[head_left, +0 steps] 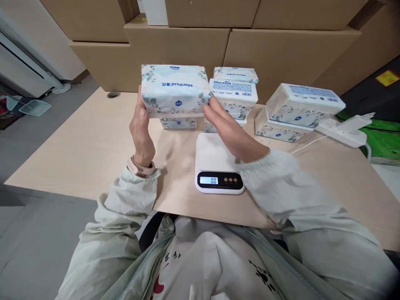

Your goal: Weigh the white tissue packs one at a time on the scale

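Observation:
A floral-printed tissue pack (pixel 175 93) is held between my two hands at its ends. My left hand (pixel 141 129) presses its left end, and my right hand (pixel 233 129) presses its right end with fingers stretched straight. Below its front edge shows another tissue pack (pixel 178 123); whether the two touch I cannot tell. Partly under my right forearm lies a white digital scale (pixel 212 152), its lit display (pixel 208 180) reading 0.0. Behind my right hand rises a stack of tissue packs (pixel 237 89), its lower part partly hidden.
Two more tissue packs (pixel 304 106) are stacked to the right. Beside them lies a white power strip (pixel 340 131) with a cable. Cardboard boxes (pixel 181 54) line the back of the wooden table (pixel 103 146). A cable hole (pixel 113 95) is at the far left.

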